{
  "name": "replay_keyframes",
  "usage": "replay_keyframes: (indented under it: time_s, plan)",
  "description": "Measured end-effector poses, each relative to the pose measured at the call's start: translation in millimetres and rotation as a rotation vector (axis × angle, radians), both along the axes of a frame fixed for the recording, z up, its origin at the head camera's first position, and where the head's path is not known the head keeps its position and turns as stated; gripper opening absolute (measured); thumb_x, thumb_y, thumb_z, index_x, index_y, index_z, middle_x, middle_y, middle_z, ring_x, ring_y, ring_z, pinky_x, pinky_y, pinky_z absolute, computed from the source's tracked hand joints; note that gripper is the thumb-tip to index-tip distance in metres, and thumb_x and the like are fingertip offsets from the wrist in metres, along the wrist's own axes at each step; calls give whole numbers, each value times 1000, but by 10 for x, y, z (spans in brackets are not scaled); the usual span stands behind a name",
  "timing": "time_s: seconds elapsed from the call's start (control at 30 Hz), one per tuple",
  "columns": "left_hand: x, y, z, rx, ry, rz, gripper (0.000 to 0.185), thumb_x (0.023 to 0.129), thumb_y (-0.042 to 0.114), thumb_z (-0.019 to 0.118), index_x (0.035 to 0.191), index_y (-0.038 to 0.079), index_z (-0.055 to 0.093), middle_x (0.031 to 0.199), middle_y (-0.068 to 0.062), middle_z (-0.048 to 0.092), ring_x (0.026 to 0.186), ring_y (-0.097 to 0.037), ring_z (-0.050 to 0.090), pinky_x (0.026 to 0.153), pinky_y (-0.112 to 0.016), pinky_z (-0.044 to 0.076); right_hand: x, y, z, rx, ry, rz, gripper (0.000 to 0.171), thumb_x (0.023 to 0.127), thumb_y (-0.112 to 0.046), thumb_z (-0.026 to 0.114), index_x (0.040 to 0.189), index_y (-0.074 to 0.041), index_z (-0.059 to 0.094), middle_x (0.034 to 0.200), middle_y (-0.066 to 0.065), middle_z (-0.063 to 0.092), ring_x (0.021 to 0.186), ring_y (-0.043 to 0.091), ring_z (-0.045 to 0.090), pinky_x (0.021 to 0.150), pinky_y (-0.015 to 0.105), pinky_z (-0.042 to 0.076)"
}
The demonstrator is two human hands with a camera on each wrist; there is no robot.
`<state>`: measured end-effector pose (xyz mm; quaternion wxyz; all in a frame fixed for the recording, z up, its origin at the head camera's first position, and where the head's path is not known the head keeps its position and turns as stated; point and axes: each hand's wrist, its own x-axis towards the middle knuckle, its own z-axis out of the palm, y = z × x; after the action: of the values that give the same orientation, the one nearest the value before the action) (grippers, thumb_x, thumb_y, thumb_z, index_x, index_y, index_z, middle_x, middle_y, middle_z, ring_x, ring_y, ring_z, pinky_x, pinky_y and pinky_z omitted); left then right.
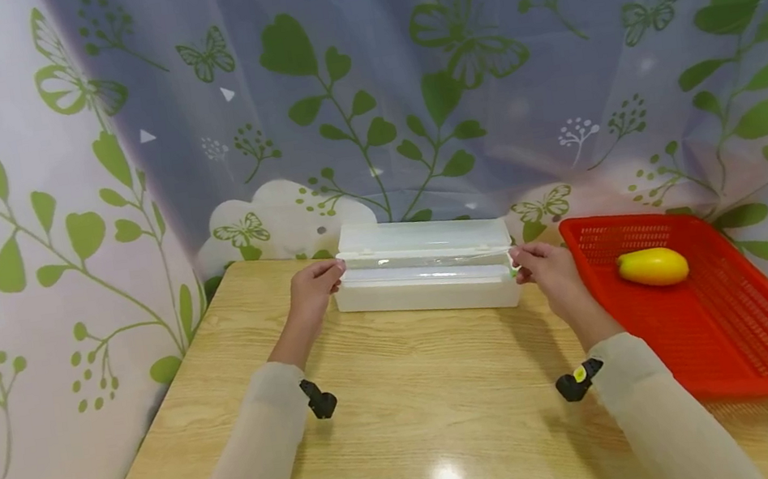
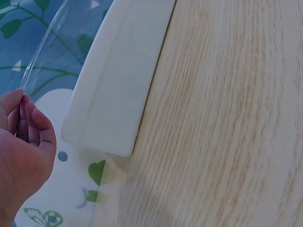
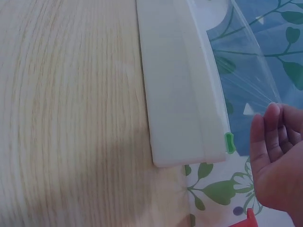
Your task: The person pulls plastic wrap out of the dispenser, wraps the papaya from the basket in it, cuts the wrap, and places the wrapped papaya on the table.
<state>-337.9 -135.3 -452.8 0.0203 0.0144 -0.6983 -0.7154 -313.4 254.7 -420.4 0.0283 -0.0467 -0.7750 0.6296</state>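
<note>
A white cling film dispenser stands at the back of the table with its lid raised. Clear cling film stretches across above its front. At the film's left corner, my left hand pinches the edge between thumb and fingers; the left wrist view shows the film drawn taut from those fingertips. My right hand pinches the other corner, where creases fan out in the right wrist view. A small green slider sits at the dispenser's right end, beside my right hand.
A red plastic basket stands on the right side of the table, close to my right forearm. Inside it lies a yellow papaya-like fruit. Patterned curtain hangs right behind the wooden table.
</note>
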Motion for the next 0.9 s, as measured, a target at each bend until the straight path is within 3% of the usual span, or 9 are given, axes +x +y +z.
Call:
replay_keyframes:
  time_s: [0.17, 0.33, 0.5, 0.73, 0.9]
  plan:
    - [-26, 7, 22, -20, 12, 25, 40, 96, 30, 71, 125, 3, 69, 106, -2, 65, 102, -27, 61, 96, -41, 53, -25, -12, 36, -18, 18, -14, 40, 101, -24, 62, 125, 8, 59, 86, -5, 60, 66, 7, 58, 70, 18, 57]
    - [-58, 16, 85, -22, 20, 44, 36, 96, 29, 72, 122, 4, 70, 106, -2, 65, 105, -30, 60, 92, -36, 53, -40, -25, 71, 3, 51, -40, 39, 101, -25, 64, 123, 7, 61, 85, -6, 60, 66, 7, 59, 71, 18, 57]
    - [-95, 17, 147, -9, 23, 62, 35, 96, 28, 71, 121, 3, 70, 104, 0, 65, 107, -32, 60, 95, -40, 53, -63, -44, 95, -6, 82, -56, 38, 100, -24, 65, 122, 6, 62, 83, -7, 60, 65, 5, 59, 70, 19, 57]
    - [-124, 59, 244, 15, 65, 70, 34, 96, 24, 71, 121, 1, 69, 105, -4, 65, 116, -45, 56, 103, -51, 49, -91, -70, 145, -44, 94, -117, 35, 100, -19, 65, 123, 6, 62, 82, -6, 61, 63, 5, 59, 68, 18, 56]
    - [-142, 67, 310, 19, 56, 87, 32, 97, 22, 70, 120, 1, 69, 106, -3, 65, 116, -43, 56, 104, -50, 49, -102, -90, 188, -87, 97, -127, 36, 99, -20, 67, 123, 7, 62, 80, -6, 63, 61, 5, 59, 67, 18, 57]
